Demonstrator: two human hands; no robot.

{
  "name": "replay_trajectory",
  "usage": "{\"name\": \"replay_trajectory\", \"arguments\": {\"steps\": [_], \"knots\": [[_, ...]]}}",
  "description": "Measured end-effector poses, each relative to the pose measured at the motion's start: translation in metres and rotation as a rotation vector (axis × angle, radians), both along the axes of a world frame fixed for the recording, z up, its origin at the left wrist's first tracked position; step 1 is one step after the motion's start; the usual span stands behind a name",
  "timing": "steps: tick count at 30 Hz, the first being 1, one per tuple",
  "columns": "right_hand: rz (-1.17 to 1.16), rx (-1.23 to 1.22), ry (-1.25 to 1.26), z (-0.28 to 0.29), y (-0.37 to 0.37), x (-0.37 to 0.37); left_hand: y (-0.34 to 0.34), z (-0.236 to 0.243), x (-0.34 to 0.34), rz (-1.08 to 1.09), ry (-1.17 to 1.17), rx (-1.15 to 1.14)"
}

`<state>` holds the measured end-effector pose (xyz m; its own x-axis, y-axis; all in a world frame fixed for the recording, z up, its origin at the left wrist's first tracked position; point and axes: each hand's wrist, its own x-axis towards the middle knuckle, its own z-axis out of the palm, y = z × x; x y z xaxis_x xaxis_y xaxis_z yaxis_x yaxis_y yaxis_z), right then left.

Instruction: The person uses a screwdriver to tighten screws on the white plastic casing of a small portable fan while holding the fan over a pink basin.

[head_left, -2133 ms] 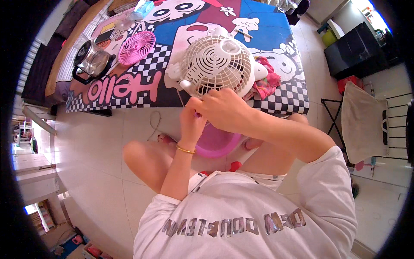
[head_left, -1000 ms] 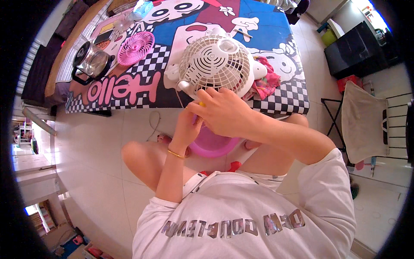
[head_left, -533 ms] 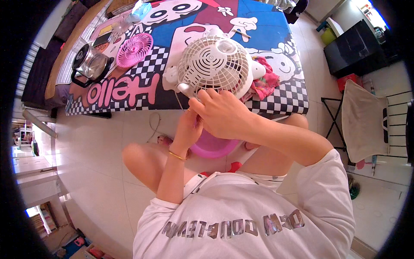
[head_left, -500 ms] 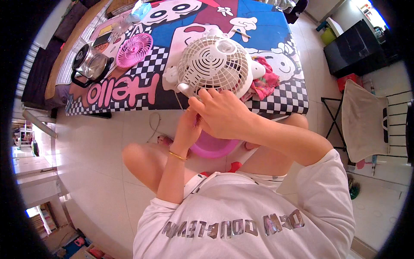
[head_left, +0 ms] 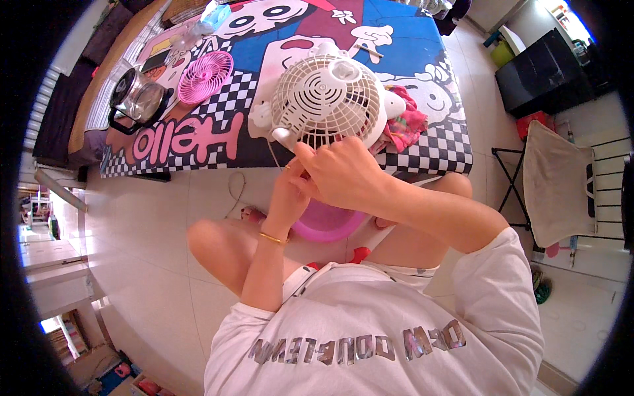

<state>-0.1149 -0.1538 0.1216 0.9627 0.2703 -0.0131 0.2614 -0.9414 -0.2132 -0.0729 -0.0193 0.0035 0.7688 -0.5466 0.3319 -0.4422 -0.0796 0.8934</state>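
Observation:
Both hands meet just in front of the table's near edge, below a white fan (head_left: pixel 321 99) that lies with its rear cage facing up. My left hand (head_left: pixel 290 195) is closed, its fingers under and against my right. From the right, my right hand (head_left: pixel 347 173) comes over it, thumb and fingers curled in. Anything small between the fingers is hidden. The right fingers are close to the fan's near rim. Below the hands, a pink basin (head_left: pixel 329 223) stands on the floor between my knees. A crumpled pink cloth (head_left: pixel 407 122) lies against the fan's right side.
A round pink fan grille (head_left: pixel 205 77) and a glass jug (head_left: pixel 139 100) with a black handle lie left on the patterned tablecloth (head_left: pixel 422 72). Farther back is a blue tissue pack (head_left: pixel 216 18). To the right stand a folding chair (head_left: pixel 558 185) and a black cabinet (head_left: pixel 545 72).
My right hand has shifted slightly down and right, its fingers curling in more over the left. The fan, cloth and basin have stayed in place.

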Motion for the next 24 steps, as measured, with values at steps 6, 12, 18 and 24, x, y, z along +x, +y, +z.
{"name": "replay_trajectory", "arguments": {"steps": [6,12,18,24], "knots": [[0.070,-0.016,-0.195,-0.017,-0.004,-0.003,-0.009,0.008,0.001,0.042,0.073,0.087],[0.012,-0.026,-0.194,-0.009,-0.002,-0.003,0.002,-0.002,0.003,-0.039,0.053,0.020],[0.057,-0.014,-0.109,-0.018,-0.003,-0.002,-0.008,0.009,-0.002,0.000,0.142,-0.012],[0.090,-0.060,-0.438,-0.020,-0.002,0.001,0.006,-0.009,0.004,-0.059,-0.047,0.065]]}}
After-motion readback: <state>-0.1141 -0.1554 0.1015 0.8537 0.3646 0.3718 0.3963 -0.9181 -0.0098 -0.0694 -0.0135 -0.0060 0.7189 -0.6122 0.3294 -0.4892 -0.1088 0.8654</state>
